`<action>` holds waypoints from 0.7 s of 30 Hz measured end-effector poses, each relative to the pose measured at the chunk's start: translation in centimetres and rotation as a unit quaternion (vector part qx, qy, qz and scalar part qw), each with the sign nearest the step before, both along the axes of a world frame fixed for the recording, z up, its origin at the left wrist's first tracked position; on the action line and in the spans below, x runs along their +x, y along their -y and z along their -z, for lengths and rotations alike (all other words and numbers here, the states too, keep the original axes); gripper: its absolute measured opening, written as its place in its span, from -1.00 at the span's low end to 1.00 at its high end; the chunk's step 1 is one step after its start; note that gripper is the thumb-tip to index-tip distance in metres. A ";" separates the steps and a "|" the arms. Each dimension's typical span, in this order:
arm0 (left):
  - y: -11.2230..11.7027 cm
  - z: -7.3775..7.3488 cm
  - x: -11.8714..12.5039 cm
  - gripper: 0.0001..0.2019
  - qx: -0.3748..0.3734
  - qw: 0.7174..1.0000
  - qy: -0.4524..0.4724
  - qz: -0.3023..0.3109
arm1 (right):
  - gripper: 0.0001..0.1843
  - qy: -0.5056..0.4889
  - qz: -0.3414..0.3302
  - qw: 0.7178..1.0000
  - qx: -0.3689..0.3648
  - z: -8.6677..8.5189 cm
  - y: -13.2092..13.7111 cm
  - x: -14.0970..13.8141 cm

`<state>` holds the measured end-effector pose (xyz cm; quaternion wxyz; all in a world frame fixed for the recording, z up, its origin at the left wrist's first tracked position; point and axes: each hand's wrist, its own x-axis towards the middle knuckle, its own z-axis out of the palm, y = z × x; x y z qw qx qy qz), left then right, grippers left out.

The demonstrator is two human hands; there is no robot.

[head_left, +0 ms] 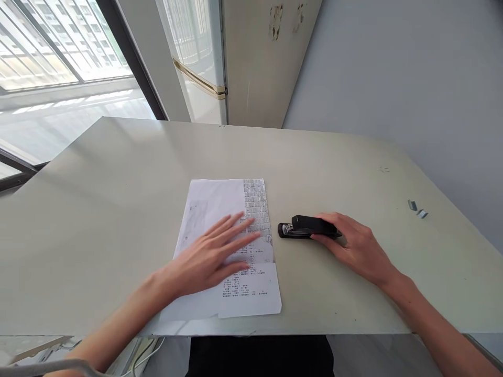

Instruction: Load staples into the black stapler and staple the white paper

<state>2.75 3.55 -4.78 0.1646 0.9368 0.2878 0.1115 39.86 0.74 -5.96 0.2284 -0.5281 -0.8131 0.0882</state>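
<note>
Printed paper sheets lie on the table in front of me, a smaller piece overlapping the larger one near the front edge. My left hand rests flat across them with its fingers spread, covering part of the print. To the right of the paper is a black stapler, its front end pointing left toward the sheets with a small gap between. My right hand grips the stapler's rear end between thumb and fingers. The stapler's back part is hidden by that hand.
Staple strips lie in two small pieces on the right of the pale table. A refrigerator stands beyond the far edge, beside a grey wall. A window is at far left. Cables hang below the front edge.
</note>
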 end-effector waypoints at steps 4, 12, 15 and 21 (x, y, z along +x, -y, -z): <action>-0.3 -0.5 -3.9 -0.38 0.018 0.996 0.007 -0.087 | -0.68 -0.020 0.053 0.998 -0.010 -0.1 -0.1 1.3; 0.1 0.7 -10.3 -0.30 0.028 0.980 -0.067 -0.183 | -0.61 -0.087 0.087 0.991 -0.043 0.9 -0.2 2.8; 0.4 0.9 -10.5 -0.27 0.035 0.978 -0.091 -0.182 | -0.59 -0.109 0.099 0.988 -0.046 1.4 -0.1 2.9; -0.5 1.4 -8.4 -0.28 0.074 0.973 -0.115 -0.184 | -0.66 -0.146 0.118 0.982 -0.007 1.4 0.1 2.2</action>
